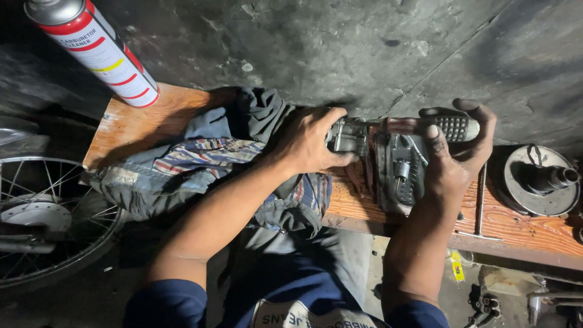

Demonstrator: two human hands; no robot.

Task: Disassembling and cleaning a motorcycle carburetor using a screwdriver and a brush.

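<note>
Near the bottom of the frame our two forearms reach up toward a wooden surface (534, 234). At centre, our left hand (306, 143) is clenched around the left end of a grey metal engine part (398, 173) lying on the wood. Our right hand (458, 152), right of centre, grasps the ribbed upper end of the same part, thumb over its face. Left of centre, crumpled rags (200, 161) lie under our left wrist. At right sit a T-shaped tool (480, 209) and a round metal hub (540, 179). At upper left stands a spray can (97, 51).
</note>
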